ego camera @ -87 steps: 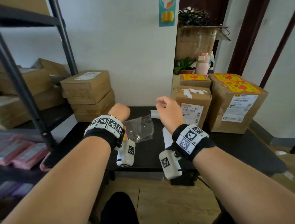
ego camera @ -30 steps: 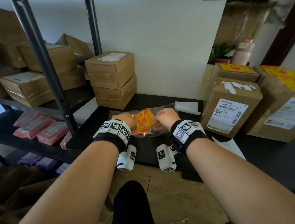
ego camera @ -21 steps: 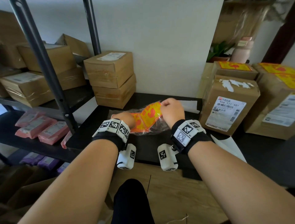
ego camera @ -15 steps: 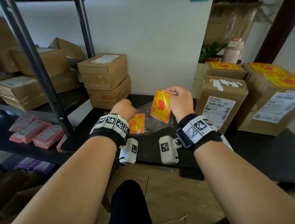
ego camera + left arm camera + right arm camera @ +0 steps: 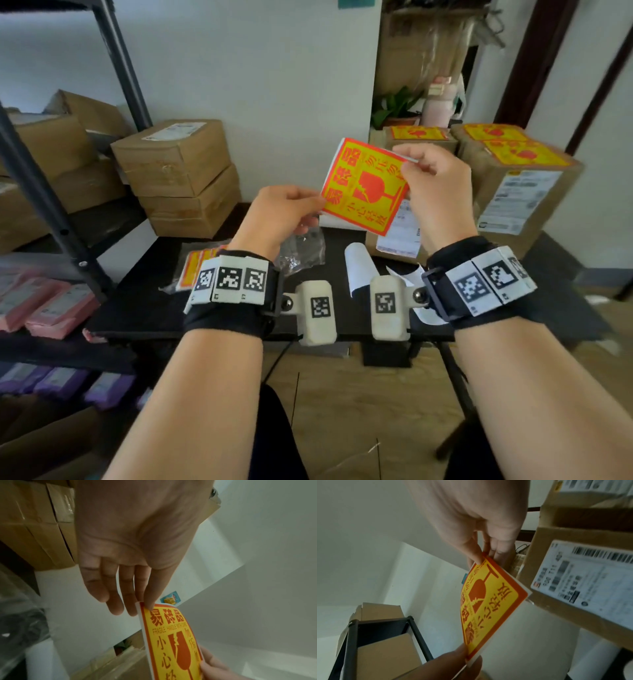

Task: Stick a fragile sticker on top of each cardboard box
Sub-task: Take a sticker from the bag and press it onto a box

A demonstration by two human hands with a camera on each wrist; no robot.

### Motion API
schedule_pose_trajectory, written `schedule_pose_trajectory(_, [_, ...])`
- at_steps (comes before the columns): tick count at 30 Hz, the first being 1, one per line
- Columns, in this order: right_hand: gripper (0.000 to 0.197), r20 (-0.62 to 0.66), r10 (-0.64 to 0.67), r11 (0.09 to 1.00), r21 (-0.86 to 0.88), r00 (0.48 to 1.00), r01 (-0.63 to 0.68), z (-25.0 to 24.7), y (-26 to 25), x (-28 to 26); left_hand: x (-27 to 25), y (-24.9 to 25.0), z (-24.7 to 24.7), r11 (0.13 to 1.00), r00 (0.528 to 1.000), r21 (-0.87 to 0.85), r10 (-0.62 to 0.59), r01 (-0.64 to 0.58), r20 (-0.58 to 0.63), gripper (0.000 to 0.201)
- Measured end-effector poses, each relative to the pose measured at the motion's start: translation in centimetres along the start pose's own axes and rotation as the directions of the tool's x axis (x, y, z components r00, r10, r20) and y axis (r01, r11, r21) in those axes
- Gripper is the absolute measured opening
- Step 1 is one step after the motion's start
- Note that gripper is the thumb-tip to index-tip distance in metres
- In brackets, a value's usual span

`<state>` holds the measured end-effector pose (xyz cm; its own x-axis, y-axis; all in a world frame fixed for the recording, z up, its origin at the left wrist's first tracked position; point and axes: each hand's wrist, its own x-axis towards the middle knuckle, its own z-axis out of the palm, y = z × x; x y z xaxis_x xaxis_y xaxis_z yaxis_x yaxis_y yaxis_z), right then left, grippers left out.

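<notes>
A yellow and red fragile sticker (image 5: pixel 364 185) on its white backing is held up in the air over the black table (image 5: pixel 144 301). My right hand (image 5: pixel 430 185) pinches its upper right corner; in the right wrist view the thumb and fingers of that right hand (image 5: pixel 481 555) clamp the sticker (image 5: pixel 484 608). My left hand (image 5: pixel 291 209) pinches the lower left corner; in the left wrist view that left hand (image 5: pixel 145 601) grips the sticker (image 5: pixel 173 639) edge. A stack of plain cardboard boxes (image 5: pixel 174 154) stands at the back left. Boxes with stickers on top (image 5: pixel 520 154) stand at the right.
More stickers in a clear plastic bag (image 5: pixel 198 267) lie on the table near my left wrist. Peeled white backing papers (image 5: pixel 359 270) lie beside the right wrist. A black metal rack (image 5: pixel 51 205) with boxes and pink packets stands at the left. A plant and bottle (image 5: pixel 438 102) sit behind the boxes.
My right hand drew one sticker out of the bag and lifted it. My left hand left the bag and took hold of the sticker's lower corner.
</notes>
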<state>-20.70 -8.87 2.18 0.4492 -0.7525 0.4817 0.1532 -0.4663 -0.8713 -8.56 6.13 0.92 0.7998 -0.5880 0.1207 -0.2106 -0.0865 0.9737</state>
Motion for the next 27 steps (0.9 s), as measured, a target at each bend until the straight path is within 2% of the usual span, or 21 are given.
schedule_pose_trajectory(7, [0.024, -0.057, -0.053, 0.987, -0.151, 0.997, 0.044, -3.5, 0.8, -1.4, -2.2, 0.9, 2.8, 0.997, 0.997, 0.036, 0.070, -0.070, -0.023, 0.010])
schedule_pose_trajectory(12, [0.028, -0.149, -0.202, 0.936, -0.319, 0.968, 0.146, -4.7, 0.8, -3.1, -3.5, 1.5, 3.9, 0.993, 0.993, 0.035, 0.113, -0.111, -0.046, 0.015])
schedule_pose_trajectory(14, [0.023, -0.106, -0.248, 0.915, -0.352, 0.963, 0.197, -4.7, 0.8, -3.6, -3.9, 1.5, 4.3, 0.991, 0.989, 0.049, 0.128, -0.125, -0.068, 0.014])
schedule_pose_trajectory(19, [0.010, 0.077, -0.267, 0.894, -0.353, 0.961, 0.276, -3.8, 0.9, -4.7, -5.0, 1.5, 5.0, 0.986, 0.983, 0.042, 0.166, -0.163, -0.083, 0.010])
schedule_pose_trajectory(23, [0.010, 0.196, -0.281, 0.879, -0.340, 0.939, 0.334, -3.3, 0.8, -5.5, -5.3, 1.5, 5.2, 0.985, 0.984, 0.008, 0.171, -0.171, -0.045, 0.008])
schedule_pose_trajectory(25, [0.012, 0.225, -0.276, 0.882, -0.326, 0.934, 0.340, -3.3, 0.6, -5.6, -5.4, 1.5, 5.3, 0.985, 0.985, -0.021, 0.169, -0.170, -0.031, 0.003])
schedule_pose_trajectory(27, [0.012, 0.244, -0.263, 0.888, -0.316, 0.933, 0.333, -3.3, 0.5, -5.7, -5.5, 1.3, 5.4, 0.986, 0.987, -0.062, 0.156, -0.157, -0.025, 0.005])
